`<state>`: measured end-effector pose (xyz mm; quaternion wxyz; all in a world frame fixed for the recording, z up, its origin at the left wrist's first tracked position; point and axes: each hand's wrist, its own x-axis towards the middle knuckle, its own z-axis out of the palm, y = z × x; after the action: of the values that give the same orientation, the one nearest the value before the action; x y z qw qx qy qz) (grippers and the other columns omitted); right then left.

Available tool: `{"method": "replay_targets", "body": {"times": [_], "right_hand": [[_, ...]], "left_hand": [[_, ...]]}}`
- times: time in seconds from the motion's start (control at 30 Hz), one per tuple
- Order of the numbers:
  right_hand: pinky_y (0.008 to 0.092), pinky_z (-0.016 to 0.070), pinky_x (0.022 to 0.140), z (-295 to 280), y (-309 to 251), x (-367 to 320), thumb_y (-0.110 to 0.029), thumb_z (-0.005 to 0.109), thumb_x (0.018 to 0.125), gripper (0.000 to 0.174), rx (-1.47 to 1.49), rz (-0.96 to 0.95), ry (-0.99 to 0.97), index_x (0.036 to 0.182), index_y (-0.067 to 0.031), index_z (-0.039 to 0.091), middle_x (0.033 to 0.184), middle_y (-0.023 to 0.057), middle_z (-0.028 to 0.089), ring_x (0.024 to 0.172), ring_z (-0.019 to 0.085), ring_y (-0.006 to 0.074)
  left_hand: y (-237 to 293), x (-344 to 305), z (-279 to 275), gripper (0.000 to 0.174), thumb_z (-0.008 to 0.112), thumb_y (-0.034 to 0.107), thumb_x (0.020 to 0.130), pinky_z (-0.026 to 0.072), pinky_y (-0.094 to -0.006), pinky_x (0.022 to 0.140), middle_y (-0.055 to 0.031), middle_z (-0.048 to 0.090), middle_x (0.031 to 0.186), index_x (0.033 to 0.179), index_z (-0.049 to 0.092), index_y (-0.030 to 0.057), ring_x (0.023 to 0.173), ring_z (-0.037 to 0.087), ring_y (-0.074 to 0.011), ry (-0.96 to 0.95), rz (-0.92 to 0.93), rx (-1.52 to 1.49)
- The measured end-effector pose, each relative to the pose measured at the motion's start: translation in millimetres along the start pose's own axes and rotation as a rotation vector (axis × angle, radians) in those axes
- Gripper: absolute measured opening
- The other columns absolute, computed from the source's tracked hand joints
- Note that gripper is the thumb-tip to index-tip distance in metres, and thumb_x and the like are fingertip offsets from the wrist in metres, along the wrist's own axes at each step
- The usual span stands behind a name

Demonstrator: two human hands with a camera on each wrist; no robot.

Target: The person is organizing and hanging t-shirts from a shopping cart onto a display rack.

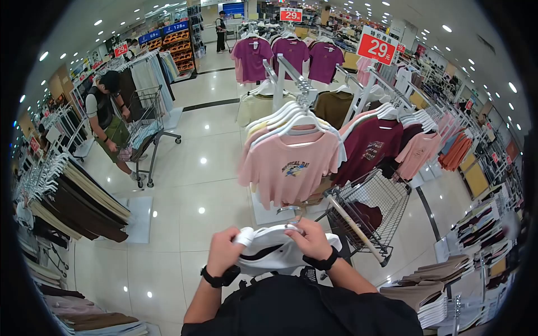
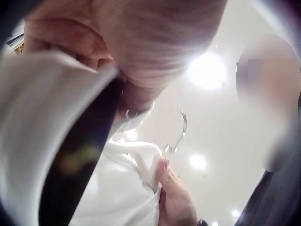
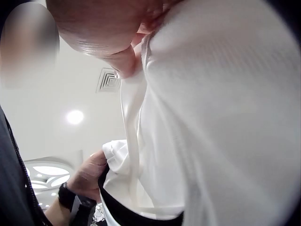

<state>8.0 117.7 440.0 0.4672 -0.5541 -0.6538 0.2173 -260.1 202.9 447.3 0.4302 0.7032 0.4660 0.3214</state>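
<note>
In front of my chest, in the head view, a white T-shirt (image 1: 252,266) with a dark patch hangs bunched between both hands. My left hand (image 1: 223,249) grips its fabric at the left side, fingers curled around a fold. A white hanger (image 2: 141,149) runs inside the shirt, its metal hook (image 2: 183,126) sticking out past the collar. Close by that hook, my right hand (image 1: 311,241) pinches the hanger and shirt together, thumb on top. White cloth fills much of the right wrist view and hides the right fingertips.
Ahead stands a rack with pink T-shirts (image 1: 297,168) on white hangers. A shopping cart (image 1: 370,210) holding dark red clothing is at the right. Trousers (image 1: 78,196) hang at the left, where a person (image 1: 106,115) leans over another cart (image 1: 148,123).
</note>
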Motion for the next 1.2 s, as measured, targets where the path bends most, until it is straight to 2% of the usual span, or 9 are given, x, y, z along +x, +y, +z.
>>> {"method": "replay_targets", "body": {"times": [0.1,0.13,0.2,0.33,0.57,0.73,0.87,1.0,1.2], "right_hand": [[0.0304,0.0498,0.062,22,-12,6,-0.014,0.076,0.093,0.022,0.005,0.07,0.05,0.109,0.0012,0.072,0.089,0.0134,0.068,0.071,0.064,0.021],[0.03,0.0495,0.062,20,-14,6,-0.013,0.076,0.093,0.022,0.044,0.073,0.088,0.109,0.0012,0.071,0.089,0.0122,0.067,0.071,0.064,0.0196],[0.0288,0.0486,0.063,11,-10,4,-0.01,0.075,0.094,0.019,0.054,0.038,0.156,0.11,0.0011,0.072,0.092,0.009,0.068,0.072,0.062,0.0162],[0.0271,0.0468,0.063,0,-6,0,-0.012,0.074,0.095,0.018,0.109,0.027,0.264,0.106,0.0013,0.073,0.092,0.0065,0.069,0.074,0.059,0.0116],[0.0277,0.0484,0.067,-11,15,9,-0.02,0.071,0.099,0.025,0.144,0.198,0.062,0.114,0.0012,0.071,0.095,0.0075,0.069,0.077,0.061,0.0117],[0.0315,0.0519,0.088,-48,58,38,-0.014,0.075,0.092,0.025,0.105,0.248,0.141,0.113,-0.0001,0.07,0.101,0.0086,0.072,0.093,0.067,0.0186],[0.033,0.0509,0.076,-97,128,64,-0.015,0.075,0.093,0.02,-0.082,0.303,0.159,0.109,-0.0027,0.072,0.096,0.009,0.07,0.082,0.064,0.0219],[0.0324,0.0505,0.077,-155,184,93,-0.017,0.075,0.093,0.022,-0.117,0.291,0.252,0.108,-0.0014,0.071,0.095,0.0103,0.069,0.082,0.064,0.0228],[0.0327,0.0484,0.072,-215,205,168,-0.013,0.073,0.094,0.018,-0.093,0.166,0.246,0.107,-0.0011,0.071,0.091,0.0112,0.07,0.076,0.062,0.023]], "left_hand": [[-14,1,-25,0.022,0.081,0.015,0.079,0.0517,-0.0355,0.073,-0.0103,0.072,0.1,0.093,0.07,0.002,0.083,0.067,-0.026,-0.015,0.412,0.075],[-9,3,-37,0.022,0.081,0.015,0.079,0.0517,-0.0355,0.073,-0.0103,0.072,0.1,0.093,0.07,0.002,0.083,0.067,-0.026,-0.023,0.416,0.072],[-1,12,-60,0.025,0.08,0.013,0.079,0.0513,-0.0411,0.084,-0.0117,0.07,0.116,0.1,0.07,0.0043,0.097,0.069,-0.0296,0.198,0.642,0.372],[-40,37,-67,0.023,0.077,0.012,0.082,0.0511,-0.0433,0.084,-0.0107,0.073,0.105,0.103,0.07,0.006,0.092,0.068,-0.0316,-0.202,0.495,0.259],[-29,66,-11,0.014,0.071,0.018,0.087,0.0508,-0.0464,0.063,-0.0134,0.066,0.077,0.084,0.064,0.0062,0.073,0.065,-0.0368,-0.28,0.529,0.345],[-26,111,2,0.02,0.071,0.021,0.087,0.0478,-0.0479,0.058,-0.0157,0.063,0.072,0.081,0.06,0.0058,0.066,0.062,-0.04,-0.148,0.458,0.387],[1,158,14,0.014,0.072,0.016,0.087,0.0479,-0.0449,0.058,-0.0155,0.064,0.072,0.083,0.064,0.0051,0.066,0.063,-0.0386,-0.006,0.391,0.314],[28,211,47,0.01,0.072,0.012,0.087,0.0533,-0.04,0.064,-0.0143,0.071,0.083,0.095,0.073,0.0063,0.073,0.069,-0.0359,0.056,0.37,0.265],[67,282,107,0.02,0.071,0.011,0.088,0.057,-0.0374,0.074,-0.0134,0.077,0.098,0.107,0.076,0.0081,0.085,0.073,-0.0339,0.099,0.382,0.217]]}}
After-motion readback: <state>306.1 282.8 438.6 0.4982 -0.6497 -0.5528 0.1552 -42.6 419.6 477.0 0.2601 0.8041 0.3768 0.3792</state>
